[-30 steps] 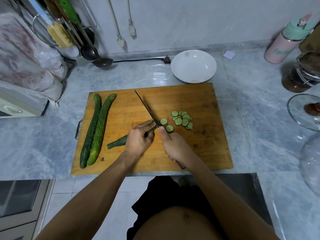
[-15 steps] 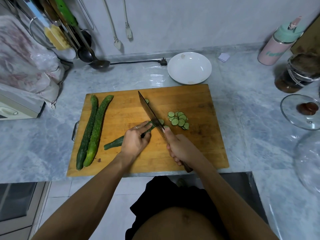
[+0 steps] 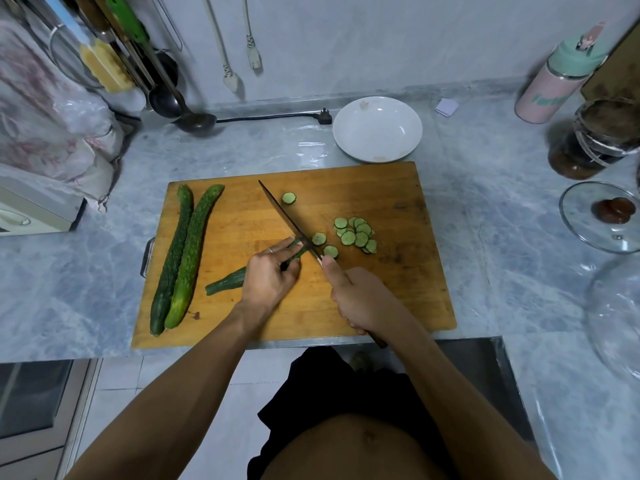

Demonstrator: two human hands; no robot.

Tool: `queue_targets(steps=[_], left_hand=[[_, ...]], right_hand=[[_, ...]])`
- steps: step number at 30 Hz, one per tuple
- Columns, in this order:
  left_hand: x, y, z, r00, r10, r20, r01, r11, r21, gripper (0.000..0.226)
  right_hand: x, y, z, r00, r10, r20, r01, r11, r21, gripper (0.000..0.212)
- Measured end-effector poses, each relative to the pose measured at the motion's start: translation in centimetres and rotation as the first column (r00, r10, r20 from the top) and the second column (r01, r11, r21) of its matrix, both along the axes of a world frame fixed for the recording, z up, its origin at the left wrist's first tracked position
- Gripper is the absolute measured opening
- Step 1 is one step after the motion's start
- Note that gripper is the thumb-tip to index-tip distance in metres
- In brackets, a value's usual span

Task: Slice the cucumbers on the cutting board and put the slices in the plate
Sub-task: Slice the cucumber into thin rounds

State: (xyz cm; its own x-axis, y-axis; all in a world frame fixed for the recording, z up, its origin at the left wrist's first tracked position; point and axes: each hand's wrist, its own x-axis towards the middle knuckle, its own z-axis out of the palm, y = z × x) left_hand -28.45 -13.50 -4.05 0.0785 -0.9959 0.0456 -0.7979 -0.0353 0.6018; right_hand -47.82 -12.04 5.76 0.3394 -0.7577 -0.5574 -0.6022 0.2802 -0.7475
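— While the blade is kept low over the wooden cutting board [image 3: 398, 299], how are the hands placed?
— The knife [image 3: 287, 216] is grasped at its handle by the right hand [image 3: 360, 299]; the part-cut cucumber [image 3: 227, 284] is pinned to the board by the curled fingers of the left hand [image 3: 268, 278].
— And the slices?
— A cluster of cucumber slices [image 3: 356, 233] is seen just right of the blade, with one stray slice [image 3: 288, 198] farther back. Two whole cucumbers [image 3: 183, 254] are laid at the board's left edge.
— The surroundings?
— A grey marbled countertop [image 3: 485, 237] is seen under the board, and the white plate [image 3: 377, 128] is set behind it, near the tiled wall [image 3: 381, 39]. A ladle [image 3: 194, 121] and a glass lid [image 3: 599, 216] are also seen.
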Motion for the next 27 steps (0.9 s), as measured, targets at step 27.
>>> queue_targets(steps=[27], left_hand=[[-0.1, 0.1, -0.6, 0.999, 0.037, -0.022, -0.037, 0.999, -0.018, 0.032]], right_hand=[[-0.5, -1.1, -1.0, 0.997, 0.071, -0.021, -0.071, 0.997, -0.027, 0.070]])
